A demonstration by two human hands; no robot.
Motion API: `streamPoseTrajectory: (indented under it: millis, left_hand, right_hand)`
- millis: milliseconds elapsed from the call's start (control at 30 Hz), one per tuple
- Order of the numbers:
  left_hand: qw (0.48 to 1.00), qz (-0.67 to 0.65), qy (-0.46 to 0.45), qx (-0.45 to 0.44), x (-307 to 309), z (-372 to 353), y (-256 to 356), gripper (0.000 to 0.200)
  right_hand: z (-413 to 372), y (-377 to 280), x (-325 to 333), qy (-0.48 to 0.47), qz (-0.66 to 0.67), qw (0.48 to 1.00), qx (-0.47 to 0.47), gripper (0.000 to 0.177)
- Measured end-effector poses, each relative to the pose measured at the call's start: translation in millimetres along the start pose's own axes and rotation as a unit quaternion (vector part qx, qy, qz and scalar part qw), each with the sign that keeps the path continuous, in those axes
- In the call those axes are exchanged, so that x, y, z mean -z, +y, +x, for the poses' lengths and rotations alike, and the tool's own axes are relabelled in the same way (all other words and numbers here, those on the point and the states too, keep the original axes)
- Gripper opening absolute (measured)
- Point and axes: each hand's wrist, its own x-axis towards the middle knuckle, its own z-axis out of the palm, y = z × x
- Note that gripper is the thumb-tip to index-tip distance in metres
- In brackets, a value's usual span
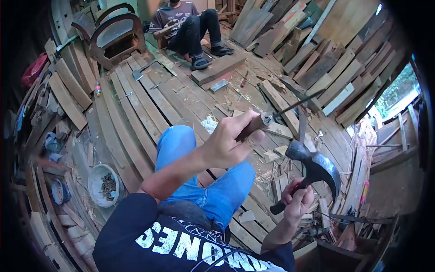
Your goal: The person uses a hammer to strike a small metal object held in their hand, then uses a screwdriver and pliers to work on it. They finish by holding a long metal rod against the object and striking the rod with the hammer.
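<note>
White letters on the black T-shirt (181, 240) read partly as "ONES" and the rest is cut off. Just beyond, the right hand (297, 199) is wrapped tight round the dark handle of a black steel claw hammer (317, 165). The left hand (229, 140) is closed round the wooden handle of a thin metal-shafted tool (272, 117), both above the middle of the plank floor (140, 104) — I judge a steady shaft and a squarely met hammer face serve best. A white bowl of nails (93, 179) sits by the floor's left edge, a seated person (186, 22) at its far edge.
</note>
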Motion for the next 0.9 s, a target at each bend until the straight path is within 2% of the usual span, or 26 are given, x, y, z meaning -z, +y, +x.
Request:
streamPoseTrajectory:
  millis: [67, 133, 267, 433, 533, 600, 633, 733, 767, 800, 867, 900]
  left_hand:
    - [1.0, -0.012, 0.015, 0.013, -4, 1, -11, 0.034]
    - [0.998, 0.03, 0.053, -0.015, -5, -3, -29, 0.039]
    - [0.997, 0.071, 0.029, -0.018, 5, -11, -57, 0.029]
    - [0.998, 0.045, -0.023, 0.047, 16, -7, -97, 0.03]
    - [1.0, 0.001, -0.012, 0.01, 8, -10, -151, 0.028]
    - [0.99, -0.125, 0.0, 0.067, 2, -15, -181, 0.039]
    - [0.976, -0.164, -0.06, 0.129, 9, -16, -191, 0.046]
    - [0.957, -0.252, -0.01, 0.147, -9, -24, -226, 0.044]
    - [0.937, -0.305, -0.024, 0.171, -11, -28, -233, 0.043]
    - [0.932, -0.313, -0.022, 0.183, -13, -26, -234, 0.043]
    - [0.96, -0.271, -0.022, 0.06, -20, -20, -236, 0.037]
    - [0.956, -0.281, -0.025, 0.075, -23, -17, -237, 0.037]
  right_hand:
    - [1, -1, -4, 0.024, 0.01, 1.0, -0.005, 0.043]
    - [10, -1, -11, -0.022, -0.045, 0.998, 0.03, 0.044]
    - [18, 24, -16, -0.048, -0.088, 0.995, 0.013, 0.043]
    - [22, 49, -41, 0.021, -0.055, 0.998, -0.031, 0.044]
    - [31, 65, -43, -0.007, -0.126, 0.99, -0.058, 0.048]
    - [46, 63, -51, 0.008, -0.183, 0.979, -0.086, 0.049]
    - [51, 67, -54, 0.017, -0.177, 0.98, -0.094, 0.049]
    - [62, 75, -61, 0.036, -0.22, 0.968, -0.119, 0.046]
    - [66, 80, -61, 0.025, -0.228, 0.967, -0.109, 0.041]
    - [68, 81, -58, 0.006, -0.241, 0.957, -0.16, 0.035]
    - [74, 89, -67, 0.023, -0.285, 0.94, -0.185, 0.03]
    - [73, 93, -68, 0.028, -0.286, 0.936, -0.204, 0.03]
